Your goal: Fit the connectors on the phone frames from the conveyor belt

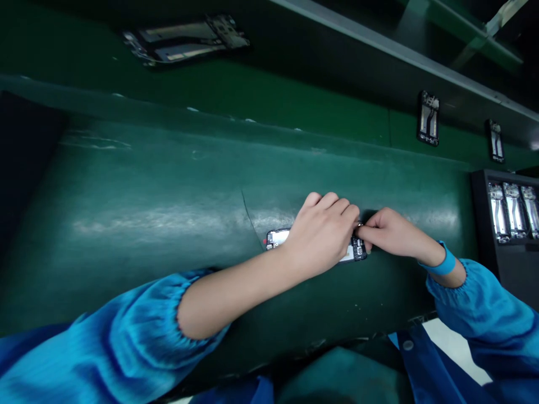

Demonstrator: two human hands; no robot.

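An opened phone frame (278, 236) lies on the green work mat, its bare inner parts facing up. My left hand (324, 230) rests across its middle with curled fingers, hiding much of it. My left fingertips are out of sight on the far side, near the phone's right end. At that right end my right hand (385, 232) has thumb and forefinger pinched together, touching the upper corner. Whatever is in that pinch is too small or hidden to name. A blue band circles my right wrist.
On the moving-belt-like green strip behind the mat (147, 179) lie more phone frames: one at upper left (185, 40), two at right (428, 119) (496, 140). A dark tray (480, 207) holding several frames stands at the right. A dark object (25, 168) stands at the left.
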